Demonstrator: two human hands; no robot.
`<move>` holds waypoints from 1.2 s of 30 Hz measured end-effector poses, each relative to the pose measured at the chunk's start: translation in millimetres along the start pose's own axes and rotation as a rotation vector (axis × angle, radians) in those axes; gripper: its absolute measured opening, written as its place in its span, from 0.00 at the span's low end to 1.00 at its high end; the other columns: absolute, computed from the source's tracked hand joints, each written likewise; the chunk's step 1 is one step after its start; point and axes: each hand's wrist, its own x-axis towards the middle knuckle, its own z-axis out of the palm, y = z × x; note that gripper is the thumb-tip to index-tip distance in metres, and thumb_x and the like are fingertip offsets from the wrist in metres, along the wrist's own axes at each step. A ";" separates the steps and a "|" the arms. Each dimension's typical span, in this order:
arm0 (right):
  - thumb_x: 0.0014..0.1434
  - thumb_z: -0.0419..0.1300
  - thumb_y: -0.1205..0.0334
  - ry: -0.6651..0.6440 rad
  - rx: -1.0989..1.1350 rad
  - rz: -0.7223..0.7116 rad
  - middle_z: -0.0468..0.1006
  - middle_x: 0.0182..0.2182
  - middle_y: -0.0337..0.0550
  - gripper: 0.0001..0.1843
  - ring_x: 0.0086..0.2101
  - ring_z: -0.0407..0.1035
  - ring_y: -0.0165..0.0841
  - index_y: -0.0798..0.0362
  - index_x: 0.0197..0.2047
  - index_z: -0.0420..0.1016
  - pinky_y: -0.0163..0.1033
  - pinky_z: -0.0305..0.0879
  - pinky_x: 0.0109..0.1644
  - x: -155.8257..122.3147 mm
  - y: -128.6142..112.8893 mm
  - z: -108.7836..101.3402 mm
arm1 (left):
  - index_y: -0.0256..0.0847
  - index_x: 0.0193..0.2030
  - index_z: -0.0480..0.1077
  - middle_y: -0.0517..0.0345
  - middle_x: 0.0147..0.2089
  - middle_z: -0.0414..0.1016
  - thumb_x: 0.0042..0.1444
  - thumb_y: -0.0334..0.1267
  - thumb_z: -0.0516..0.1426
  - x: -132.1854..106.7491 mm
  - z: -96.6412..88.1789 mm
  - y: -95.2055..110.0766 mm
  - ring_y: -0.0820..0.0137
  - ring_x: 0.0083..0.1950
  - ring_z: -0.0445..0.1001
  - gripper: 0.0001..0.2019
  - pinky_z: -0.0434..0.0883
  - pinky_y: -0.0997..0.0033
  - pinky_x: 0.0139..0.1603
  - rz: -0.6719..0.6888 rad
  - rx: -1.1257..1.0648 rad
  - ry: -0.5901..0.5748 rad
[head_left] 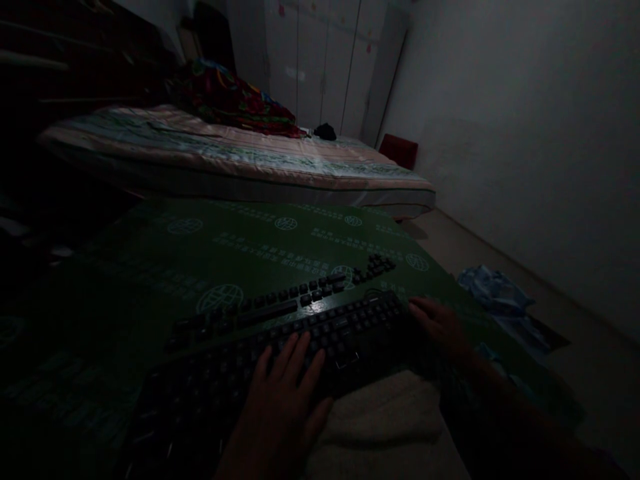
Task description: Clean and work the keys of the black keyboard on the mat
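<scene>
A black keyboard lies at a slant on a green board with white printed globes. My left hand rests on the middle of its keys, open, fingers spread. At the keyboard's right end is my right hand, with fingers stretched out toward the edge; dim light hides whether they touch it. Loose black keycaps stand in rows just behind the keyboard, and a small cluster of keycaps sits at the far right. A long bar-shaped keycap lies among them.
The green board reaches back to a bed with a patterned blanket. Light cloth is in front of the keyboard. Blue crumpled fabric lies at the right. Behind stands a white wardrobe. The room is dark.
</scene>
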 end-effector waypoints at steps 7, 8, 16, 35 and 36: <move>0.53 0.56 0.46 -0.036 0.121 0.181 0.81 0.40 0.47 0.23 0.41 0.74 0.43 0.55 0.41 0.80 0.44 0.69 0.43 1.4 -14.2 3.6 | 0.44 0.58 0.66 0.43 0.62 0.64 0.55 0.45 0.55 -1.2 3.3 -1.2 0.52 0.61 0.64 0.23 0.53 0.47 0.62 -0.019 -0.035 -0.002; 0.52 0.57 0.46 -0.028 0.146 0.203 0.81 0.39 0.47 0.23 0.41 0.74 0.43 0.55 0.40 0.80 0.44 0.69 0.43 1.6 -14.4 3.7 | 0.44 0.58 0.66 0.43 0.63 0.64 0.55 0.45 0.55 -1.1 3.0 -1.3 0.52 0.61 0.64 0.23 0.52 0.47 0.62 -0.023 -0.033 -0.005; 0.48 0.60 0.46 -0.009 0.234 0.264 0.82 0.37 0.46 0.22 0.40 0.74 0.44 0.54 0.38 0.81 0.44 0.69 0.41 -0.2 -16.6 6.6 | 0.43 0.57 0.66 0.42 0.62 0.65 0.53 0.43 0.56 -1.6 -2.1 -3.7 0.53 0.60 0.65 0.24 0.55 0.49 0.60 0.011 0.023 0.017; 0.49 0.58 0.48 -0.080 0.224 0.268 0.81 0.35 0.45 0.21 0.37 0.73 0.40 0.56 0.37 0.80 0.40 0.65 0.39 0.1 -21.6 5.4 | 0.44 0.58 0.67 0.43 0.63 0.64 0.54 0.47 0.56 -9.9 -0.9 -12.1 0.53 0.60 0.65 0.25 0.52 0.50 0.60 0.051 0.085 0.022; 0.49 0.58 0.48 -0.091 0.227 0.269 0.81 0.34 0.44 0.21 0.37 0.72 0.40 0.56 0.37 0.80 0.39 0.65 0.38 0.8 -20.9 5.4 | 0.44 0.58 0.67 0.43 0.63 0.64 0.53 0.47 0.56 -10.4 -0.1 -12.7 0.52 0.60 0.65 0.25 0.52 0.50 0.60 0.055 0.088 0.023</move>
